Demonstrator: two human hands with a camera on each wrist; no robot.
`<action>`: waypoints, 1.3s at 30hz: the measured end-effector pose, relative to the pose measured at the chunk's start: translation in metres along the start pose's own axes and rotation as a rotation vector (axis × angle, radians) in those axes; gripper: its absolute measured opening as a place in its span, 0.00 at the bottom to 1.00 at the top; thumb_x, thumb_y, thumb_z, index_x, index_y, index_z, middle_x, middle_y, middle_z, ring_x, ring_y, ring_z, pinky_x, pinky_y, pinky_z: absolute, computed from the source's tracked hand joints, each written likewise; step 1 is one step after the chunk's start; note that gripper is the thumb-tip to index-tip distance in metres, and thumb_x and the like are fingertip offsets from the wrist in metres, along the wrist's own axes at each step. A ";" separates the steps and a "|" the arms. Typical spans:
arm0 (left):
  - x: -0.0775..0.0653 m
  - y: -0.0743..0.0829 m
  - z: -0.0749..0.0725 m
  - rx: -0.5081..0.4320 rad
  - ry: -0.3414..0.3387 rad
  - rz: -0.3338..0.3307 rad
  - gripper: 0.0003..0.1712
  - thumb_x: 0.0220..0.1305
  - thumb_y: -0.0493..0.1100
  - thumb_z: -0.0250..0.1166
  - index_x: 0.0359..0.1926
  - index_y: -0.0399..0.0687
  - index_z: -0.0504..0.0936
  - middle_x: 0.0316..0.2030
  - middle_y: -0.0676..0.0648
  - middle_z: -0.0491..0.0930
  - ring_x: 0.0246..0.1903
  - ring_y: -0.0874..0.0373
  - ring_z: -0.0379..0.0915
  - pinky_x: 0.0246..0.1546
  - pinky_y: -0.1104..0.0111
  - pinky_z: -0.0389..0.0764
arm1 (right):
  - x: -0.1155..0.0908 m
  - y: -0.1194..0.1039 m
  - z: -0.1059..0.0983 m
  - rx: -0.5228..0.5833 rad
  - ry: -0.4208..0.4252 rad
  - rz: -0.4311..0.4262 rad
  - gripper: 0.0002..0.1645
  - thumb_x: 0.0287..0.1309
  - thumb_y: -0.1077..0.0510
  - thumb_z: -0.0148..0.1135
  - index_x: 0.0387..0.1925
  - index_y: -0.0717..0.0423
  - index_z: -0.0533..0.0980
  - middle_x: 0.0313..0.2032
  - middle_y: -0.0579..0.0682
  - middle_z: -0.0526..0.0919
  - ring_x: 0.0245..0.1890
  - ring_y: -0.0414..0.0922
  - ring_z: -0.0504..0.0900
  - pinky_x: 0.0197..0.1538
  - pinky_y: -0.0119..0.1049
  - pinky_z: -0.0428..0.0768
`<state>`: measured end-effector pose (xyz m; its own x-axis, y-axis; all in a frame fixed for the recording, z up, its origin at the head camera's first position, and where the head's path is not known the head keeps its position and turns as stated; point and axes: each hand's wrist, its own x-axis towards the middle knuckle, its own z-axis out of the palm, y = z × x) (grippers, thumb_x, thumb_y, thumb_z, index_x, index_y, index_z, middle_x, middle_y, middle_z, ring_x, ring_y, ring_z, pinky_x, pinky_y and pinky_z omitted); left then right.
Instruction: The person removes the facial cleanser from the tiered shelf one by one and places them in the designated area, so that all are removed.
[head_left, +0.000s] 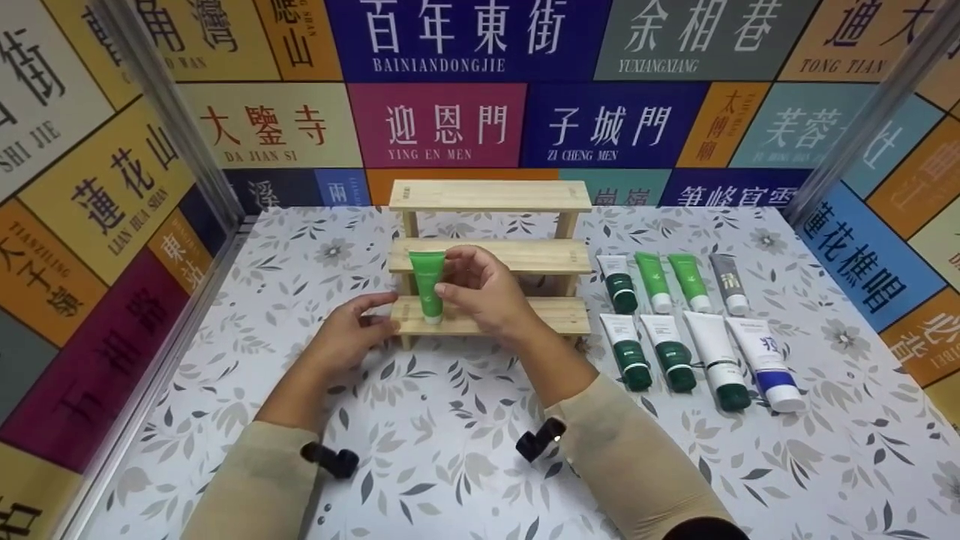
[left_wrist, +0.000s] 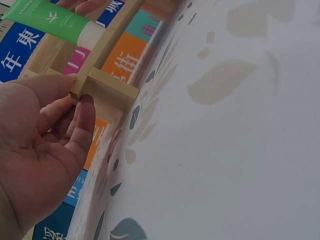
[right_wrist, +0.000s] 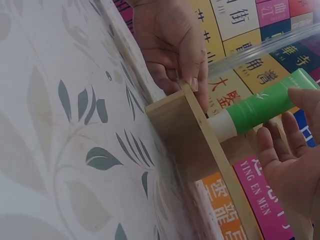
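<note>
A bright green squeeze tube (head_left: 427, 283) stands cap down on the lowest step of a three-tier wooden display stand (head_left: 487, 321). My right hand (head_left: 484, 291) pinches its side between thumb and fingers; in the right wrist view the white cap (right_wrist: 222, 126) meets the board. At the left end of that same step is my left hand (head_left: 354, 328). Its thumb and fingertips pinch the corner of the board, as the left wrist view shows the hand (left_wrist: 50, 125) up close.
Right of the stand, several tubes lie in two rows on the leaf-patterned cloth: green tubes (head_left: 654, 281), a grey tube (head_left: 729, 281), white-and-dark-green tubes (head_left: 626, 351) and a white tube with a blue band (head_left: 765, 364). Sign-printed walls (head_left: 442, 124) enclose the back and sides.
</note>
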<state>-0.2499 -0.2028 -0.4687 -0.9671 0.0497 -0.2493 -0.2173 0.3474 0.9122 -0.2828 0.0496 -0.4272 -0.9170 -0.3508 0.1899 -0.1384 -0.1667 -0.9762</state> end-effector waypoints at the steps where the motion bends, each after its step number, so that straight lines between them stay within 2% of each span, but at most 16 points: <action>1: 0.000 0.000 0.000 -0.005 -0.002 -0.001 0.33 0.73 0.44 0.69 0.76 0.61 0.74 0.69 0.46 0.80 0.64 0.51 0.80 0.58 0.63 0.84 | -0.001 0.000 0.001 -0.009 -0.001 -0.002 0.25 0.61 0.70 0.73 0.58 0.58 0.77 0.49 0.47 0.85 0.49 0.45 0.84 0.56 0.35 0.83; 7: 0.001 -0.002 0.000 0.003 0.003 0.018 0.33 0.73 0.44 0.69 0.76 0.60 0.75 0.70 0.46 0.79 0.64 0.51 0.80 0.56 0.65 0.84 | -0.003 0.001 0.005 -0.075 0.006 -0.014 0.25 0.61 0.69 0.73 0.59 0.59 0.77 0.51 0.51 0.86 0.50 0.44 0.84 0.58 0.36 0.81; 13: -0.002 -0.003 0.001 -0.002 0.002 0.076 0.34 0.71 0.44 0.71 0.76 0.54 0.75 0.67 0.40 0.82 0.60 0.52 0.82 0.51 0.68 0.84 | -0.004 0.000 0.004 -0.100 0.025 -0.011 0.24 0.63 0.69 0.71 0.59 0.60 0.77 0.56 0.57 0.87 0.53 0.45 0.84 0.58 0.35 0.82; 19: -0.001 -0.001 0.000 0.022 0.020 0.041 0.33 0.71 0.45 0.71 0.75 0.58 0.76 0.65 0.42 0.83 0.54 0.54 0.81 0.43 0.68 0.82 | -0.004 -0.002 -0.002 -0.106 0.060 0.005 0.23 0.64 0.69 0.71 0.59 0.59 0.78 0.53 0.55 0.87 0.52 0.46 0.84 0.58 0.36 0.82; 26: -0.001 0.000 0.002 0.030 0.019 0.019 0.33 0.72 0.45 0.70 0.75 0.60 0.75 0.67 0.44 0.81 0.58 0.53 0.81 0.49 0.66 0.83 | -0.009 -0.010 -0.021 -0.122 0.073 0.035 0.21 0.65 0.68 0.70 0.58 0.56 0.80 0.52 0.54 0.87 0.52 0.48 0.85 0.58 0.37 0.84; 33: -0.001 -0.001 0.002 0.036 0.019 0.041 0.32 0.72 0.44 0.70 0.75 0.57 0.76 0.69 0.44 0.79 0.61 0.51 0.81 0.51 0.66 0.83 | -0.021 -0.020 -0.047 -0.135 0.070 0.036 0.21 0.64 0.70 0.70 0.58 0.57 0.79 0.52 0.53 0.88 0.52 0.48 0.84 0.58 0.38 0.86; 39: 0.000 -0.001 0.002 0.017 0.017 0.036 0.32 0.72 0.44 0.70 0.75 0.58 0.76 0.64 0.43 0.83 0.54 0.54 0.82 0.47 0.66 0.84 | -0.036 -0.029 -0.073 -0.150 0.077 -0.003 0.21 0.64 0.69 0.70 0.58 0.58 0.79 0.49 0.48 0.88 0.50 0.47 0.86 0.56 0.39 0.88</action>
<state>-0.2492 -0.2009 -0.4707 -0.9765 0.0466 -0.2105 -0.1800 0.3612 0.9149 -0.2732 0.1344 -0.4133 -0.9417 -0.2777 0.1898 -0.1900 -0.0263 -0.9814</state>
